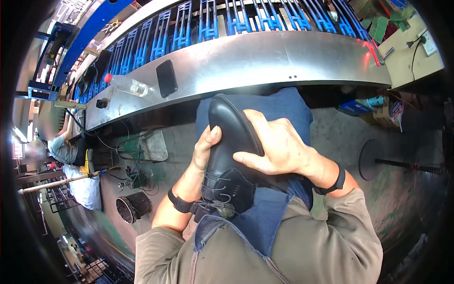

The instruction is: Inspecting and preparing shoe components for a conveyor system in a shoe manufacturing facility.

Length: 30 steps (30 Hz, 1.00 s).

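Item: black laced shoe (231, 156), upright on our lap. Left hand (204, 150) cupped its side; right hand (276, 146) gripped across the upper. Laces tied; handling apparently mid-course.

The shoe (230, 156) I hold is black all over, a dull sheen on the toe, grey laces threaded through the eyelets. Under it my apron (265, 213) is dark blue denim; my sleeves (331, 236) are olive-grey. Both wrist bands (179, 203) are black. Ahead, the metal ledge (265, 61) is bare silver-grey, and the racks (227, 21) behind it are bright blue. On the ledge — a black phone (166, 78) and a clear bottle (128, 85) with a red cap.
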### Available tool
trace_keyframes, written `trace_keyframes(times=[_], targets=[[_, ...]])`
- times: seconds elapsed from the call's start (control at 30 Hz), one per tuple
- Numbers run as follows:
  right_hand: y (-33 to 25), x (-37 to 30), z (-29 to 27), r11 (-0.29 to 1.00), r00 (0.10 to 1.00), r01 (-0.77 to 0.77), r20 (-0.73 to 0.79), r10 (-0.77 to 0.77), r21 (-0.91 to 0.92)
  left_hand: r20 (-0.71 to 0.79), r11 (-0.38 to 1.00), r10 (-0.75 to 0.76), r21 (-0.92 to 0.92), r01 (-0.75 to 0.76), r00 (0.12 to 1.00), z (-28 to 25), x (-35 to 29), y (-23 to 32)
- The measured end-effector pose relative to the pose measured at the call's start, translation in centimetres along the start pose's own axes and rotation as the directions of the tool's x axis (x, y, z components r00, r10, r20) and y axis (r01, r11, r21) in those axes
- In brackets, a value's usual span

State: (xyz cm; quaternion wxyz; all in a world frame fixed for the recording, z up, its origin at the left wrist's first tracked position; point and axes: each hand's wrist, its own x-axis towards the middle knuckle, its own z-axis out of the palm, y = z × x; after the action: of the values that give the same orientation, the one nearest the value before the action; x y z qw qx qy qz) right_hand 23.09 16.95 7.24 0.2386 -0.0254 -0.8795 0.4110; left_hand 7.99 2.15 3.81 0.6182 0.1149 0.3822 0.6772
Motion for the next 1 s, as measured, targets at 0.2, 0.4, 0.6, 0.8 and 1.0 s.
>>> trace_keyframes(times=[0.2, 0.4, 0.6, 0.8, 1.0], targets=[[-0.7, -3.3, 3.4, 0.976, 0.955, -0.197, -0.243, 0.169, -0.096, -0.136, 0.986, -0.030, 0.161, 0.052, 0.990, 0.0, -0.4, 0.0], [-1.4, -9.9, 5.8, 0.989, 0.983, -0.145, -0.113, 0.143, -0.004, -0.042, 0.954, -0.110, -0.284, 0.094, 0.993, -0.9, -0.5, -1.0], [-0.5, -8.8, 7.3, 0.954, 0.982, 0.054, -0.159, -0.104, -0.293, -0.171, 0.974, -0.210, -0.127, 0.190, 0.963, 0.6, 2.4, 0.2], [-3.8, 1.3, 0.9, 0.831, 0.821, 0.510, -0.160, -0.547, -0.222, 0.269, 0.709, -0.185, -0.629, 0.318, 0.945, 0.2, 0.0, 3.0], [-1.9, 5.0, 1.8, 0.995, 0.981, 0.018, -0.192, 0.001, 0.099, 0.006, 0.671, 0.520, 0.616, -0.413, 0.854, -2.2, -4.5, 1.2]])
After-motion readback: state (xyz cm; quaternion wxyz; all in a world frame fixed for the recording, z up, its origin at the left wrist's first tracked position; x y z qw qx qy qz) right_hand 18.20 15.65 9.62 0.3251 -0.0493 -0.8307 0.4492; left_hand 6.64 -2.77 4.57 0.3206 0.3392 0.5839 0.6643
